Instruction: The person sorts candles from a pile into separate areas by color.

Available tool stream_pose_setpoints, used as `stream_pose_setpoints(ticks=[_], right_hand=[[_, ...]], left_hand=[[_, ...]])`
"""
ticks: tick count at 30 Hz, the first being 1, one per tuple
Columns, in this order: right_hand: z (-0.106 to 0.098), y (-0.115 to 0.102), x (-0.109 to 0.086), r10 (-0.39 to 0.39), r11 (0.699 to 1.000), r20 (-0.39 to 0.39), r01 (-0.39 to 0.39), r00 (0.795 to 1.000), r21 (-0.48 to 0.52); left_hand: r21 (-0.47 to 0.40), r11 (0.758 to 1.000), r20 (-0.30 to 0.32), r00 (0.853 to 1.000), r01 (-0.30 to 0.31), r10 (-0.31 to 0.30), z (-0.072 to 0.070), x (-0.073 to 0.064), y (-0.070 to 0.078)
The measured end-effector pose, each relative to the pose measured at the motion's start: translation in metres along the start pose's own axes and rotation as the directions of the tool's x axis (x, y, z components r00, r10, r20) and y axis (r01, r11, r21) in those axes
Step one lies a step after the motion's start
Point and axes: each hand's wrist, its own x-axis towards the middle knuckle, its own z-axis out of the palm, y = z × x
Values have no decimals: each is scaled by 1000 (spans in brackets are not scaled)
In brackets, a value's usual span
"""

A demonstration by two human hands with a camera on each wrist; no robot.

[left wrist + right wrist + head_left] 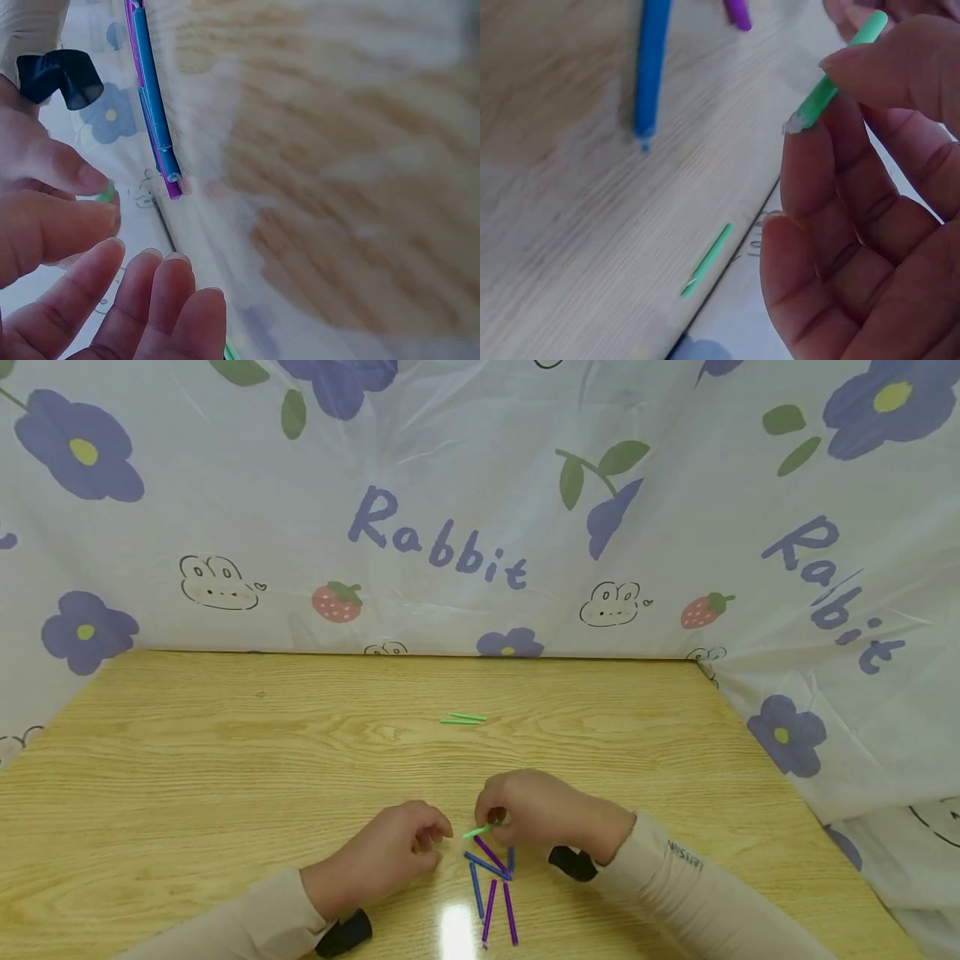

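Green stick (476,832), one: pinched between thumb and forefinger of the right hand (528,806). Long axis roughly crosswise; free end projects from the right fingertips toward the left hand (393,856), dipping slightly to the person's side. Principal relation: stick lies left of the right hand, right of the left fingertips, a gap remaining between.

Left hand: fingers loosely bent, thumb apart, grasping nothing; close to the stick's free end, though the right is nearer, being the holder.

Blue sticks (477,891), three, and purple sticks (511,914), three: grouped on the person's side of the right hand, set at differing angles. Uppermost purple begins just beside the held stick; contact cannot be told.

Spare green sticks (459,722), two: beyond both hands, near-parallel, axes crosswise.
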Motion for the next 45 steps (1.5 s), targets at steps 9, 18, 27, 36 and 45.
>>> stream_pose_setpoints(ticks=[9, 18, 27, 36, 45], right_hand=[[0, 13, 4, 50, 999, -45, -50, 998, -5], [-2, 21, 12, 96, 995, -55, -94, 994, 23], [-3, 30, 21, 130, 991, -53, -128, 990, 36], [-7, 31, 28, 166, 984, -55, -162, 985, 73], [-8, 37, 35, 221, 974, -63, -216, 973, 70]], left_hand=[[20, 999, -1, 999, -36, 36, 4, 2, 1], [51, 997, 18, 999, -51, 51, 8, 8, 5], [120, 990, 19, 997, -75, 74, 8, 18, 10], [176, 979, 51, 994, -102, 94, 11, 31, 13], [227, 965, 98, 989, -128, 108, 12, 40, 14]])
